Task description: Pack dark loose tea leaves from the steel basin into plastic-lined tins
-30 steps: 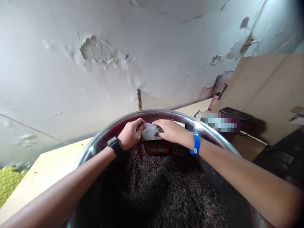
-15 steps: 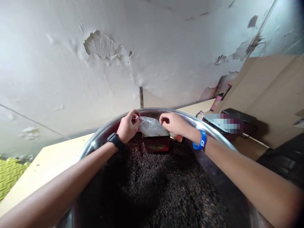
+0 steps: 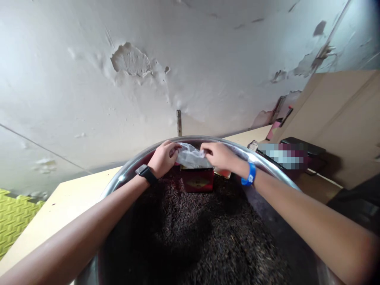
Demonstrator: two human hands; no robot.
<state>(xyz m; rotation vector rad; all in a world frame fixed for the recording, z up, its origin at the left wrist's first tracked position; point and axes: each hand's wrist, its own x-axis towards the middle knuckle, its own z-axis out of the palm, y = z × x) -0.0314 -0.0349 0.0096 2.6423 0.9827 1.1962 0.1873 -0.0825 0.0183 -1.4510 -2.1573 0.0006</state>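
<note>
A clear plastic bag (image 3: pixel 191 157) rises out of a dark red tin (image 3: pixel 197 182) with a gold diamond mark. My left hand (image 3: pixel 163 159) pinches the bag's left edge, and a black watch is on that wrist. On the other side my right hand (image 3: pixel 221 156) grips the bag's right edge between bent fingers; a blue band circles that wrist. The tin stands upright on loose dark dried leaves, which look like tea (image 3: pixel 204 229). These leaves fill a large round metal basin (image 3: pixel 118 178). What lies inside the bag is hidden.
A small red and cream piece (image 3: pixel 223 173) lies behind the tin's right side. The basin rests on a pale table (image 3: pixel 77 194) against a peeling wall. At the right are a dark object with a blurred top (image 3: pixel 285 156) and cardboard (image 3: pixel 344 118). Yellow matting (image 3: pixel 18 221) shows left.
My right fingers have closed on the bag's right edge, and the bag is stretched between both hands. The whole view has shifted slightly.
</note>
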